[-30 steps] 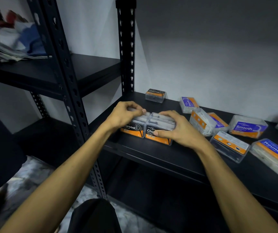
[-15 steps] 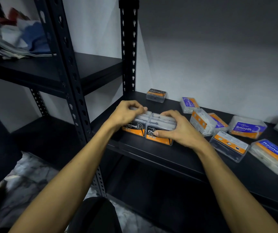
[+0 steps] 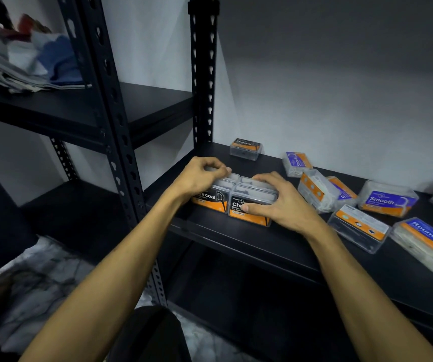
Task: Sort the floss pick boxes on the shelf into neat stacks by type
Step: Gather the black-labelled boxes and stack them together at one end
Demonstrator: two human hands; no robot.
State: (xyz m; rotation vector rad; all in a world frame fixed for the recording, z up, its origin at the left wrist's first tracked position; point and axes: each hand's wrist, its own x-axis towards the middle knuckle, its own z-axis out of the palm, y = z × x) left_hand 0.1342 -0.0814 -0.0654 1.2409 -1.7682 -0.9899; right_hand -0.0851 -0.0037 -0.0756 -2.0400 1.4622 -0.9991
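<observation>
Left hand [image 3: 199,176] and right hand [image 3: 279,202] each grip one of two adjoining Charcoal boxes [image 3: 252,207] at the shelf [image 3: 275,246] front; a third Charcoal box [image 3: 246,148] sits apart behind them.

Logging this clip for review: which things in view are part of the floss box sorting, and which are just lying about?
Part of the job:
- Charcoal boxes held by left hand and right hand
- lone Charcoal box at the back
- Smooth boxes
- Round box
- shelf

Lying about:
- pile of papers and cloth on the upper left shelf
</observation>
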